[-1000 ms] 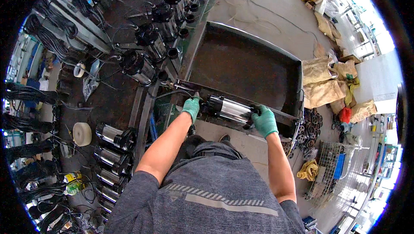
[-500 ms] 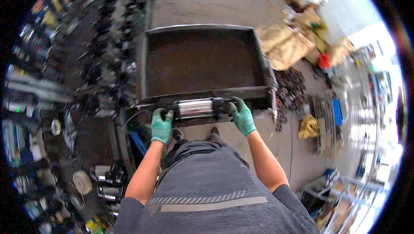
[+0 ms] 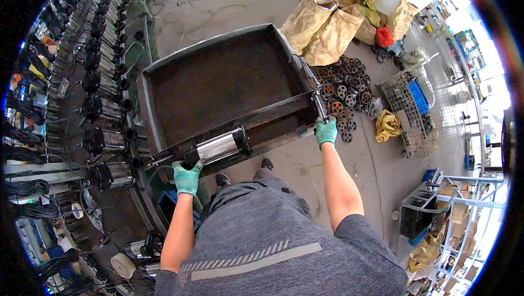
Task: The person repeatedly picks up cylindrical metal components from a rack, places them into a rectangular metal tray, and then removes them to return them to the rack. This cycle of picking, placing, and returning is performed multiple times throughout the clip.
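A silver cylinder with black end caps [image 3: 217, 147] lies slantwise on the ledge along the near side of a dark, shallow metal tank [image 3: 150, 111]. My left hand [image 3: 187, 179], in a green glove, is at the cylinder's left end. Its thumb and fingers lie either side of the black cap, with the fingertips partly hidden. At the tank's right near corner, my right hand [image 3: 326, 133], gloved in green too, closes round the lower end of a metal lever fitting [image 3: 318, 100]. The tank's dark inside shows no object I can make out.
Left of the tank runs a long row of similar silver and black cylinders [image 3: 103, 111]. Black and rusty wheels [image 3: 344, 91] are heaped on the floor to the right, by large tan sacks [image 3: 330, 37]. Farther right stands a wire cage [image 3: 406, 99] with a blue panel.
My right hand has left the cylinder's right end and moved right to the lever fitting. My left hand now touches the left end. The view has turned, so the tank appears tilted.
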`<state>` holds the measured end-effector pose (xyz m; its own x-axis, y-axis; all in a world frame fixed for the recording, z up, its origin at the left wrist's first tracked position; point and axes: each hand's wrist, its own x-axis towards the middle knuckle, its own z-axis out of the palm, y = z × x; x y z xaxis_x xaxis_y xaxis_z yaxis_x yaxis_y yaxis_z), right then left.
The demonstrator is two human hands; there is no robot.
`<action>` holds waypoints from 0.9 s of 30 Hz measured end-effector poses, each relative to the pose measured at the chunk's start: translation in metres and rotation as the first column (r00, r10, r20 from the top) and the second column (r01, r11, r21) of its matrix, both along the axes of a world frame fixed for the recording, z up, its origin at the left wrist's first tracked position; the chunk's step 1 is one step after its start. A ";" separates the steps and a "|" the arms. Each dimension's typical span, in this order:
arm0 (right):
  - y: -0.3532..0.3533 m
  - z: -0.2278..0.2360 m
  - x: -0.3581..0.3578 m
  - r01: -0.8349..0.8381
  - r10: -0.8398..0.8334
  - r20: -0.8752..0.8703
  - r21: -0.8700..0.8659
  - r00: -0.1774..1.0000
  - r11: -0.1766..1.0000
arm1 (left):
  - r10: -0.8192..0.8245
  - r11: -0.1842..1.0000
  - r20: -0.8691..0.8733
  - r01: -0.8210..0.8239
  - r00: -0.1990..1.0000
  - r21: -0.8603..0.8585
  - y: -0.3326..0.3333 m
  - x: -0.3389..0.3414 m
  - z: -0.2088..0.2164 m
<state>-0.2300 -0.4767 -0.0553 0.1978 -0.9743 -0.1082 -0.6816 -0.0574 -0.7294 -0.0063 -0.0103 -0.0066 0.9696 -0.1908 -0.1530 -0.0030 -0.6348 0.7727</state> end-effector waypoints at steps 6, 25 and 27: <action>-0.019 -0.077 -0.001 0.030 0.010 0.179 -0.218 0.984 0.975 | -0.029 0.997 -0.003 0.029 1.000 0.076 -0.017 0.002 0.006; 0.109 0.049 0.062 -0.751 0.543 0.521 0.416 0.659 0.512 | 0.003 0.987 -0.045 0.004 0.999 0.160 -0.020 -0.003 0.028; 0.113 0.049 0.069 -0.779 0.605 0.491 0.366 0.627 0.509 | 0.008 0.988 -0.048 0.000 0.999 0.157 -0.020 -0.003 0.027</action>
<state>-0.1612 -0.3640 -0.0062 0.8858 -0.3103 -0.3451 -0.3618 0.0042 -0.9323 -0.0096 -0.0306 0.0205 0.9610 -0.1571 -0.2277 0.0349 -0.7478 0.6630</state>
